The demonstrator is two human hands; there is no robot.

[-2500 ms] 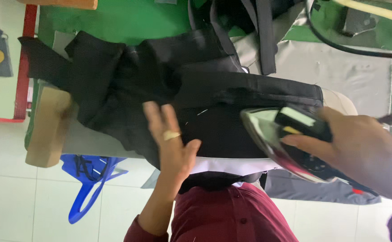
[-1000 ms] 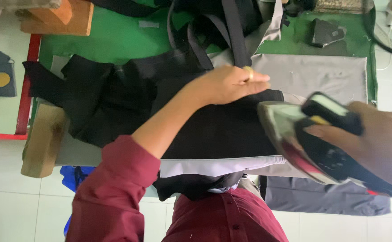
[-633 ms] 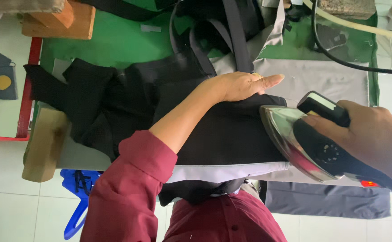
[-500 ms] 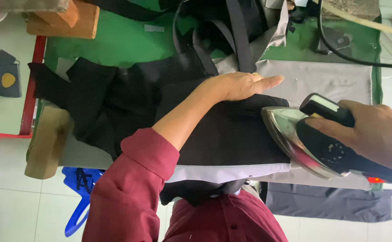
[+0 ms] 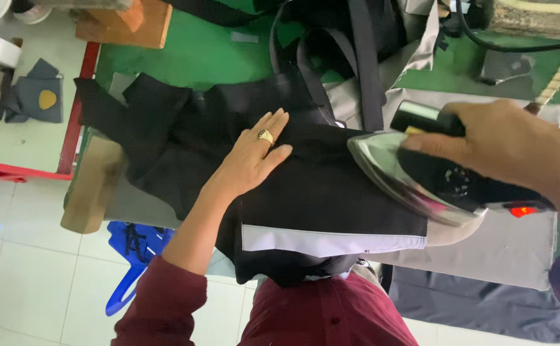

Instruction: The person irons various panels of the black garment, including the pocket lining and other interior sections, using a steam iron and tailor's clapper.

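A black garment with a grey band along its near edge lies spread over a grey ironing pad. My left hand, a ring on one finger, rests flat on the black cloth with its fingers together, pressing it down. My right hand grips the black handle of a steel-soled iron, which sits tilted on the garment's right part. The iron's red light glows near my wrist.
A green-covered table carries black straps and grey cloth at the back. A wooden block sticks out at the left edge, and another lies at the far left corner. A blue plastic object lies on the tiled floor below.
My left hand has slid leftward across the black cloth. The iron has moved up and left onto the garment.
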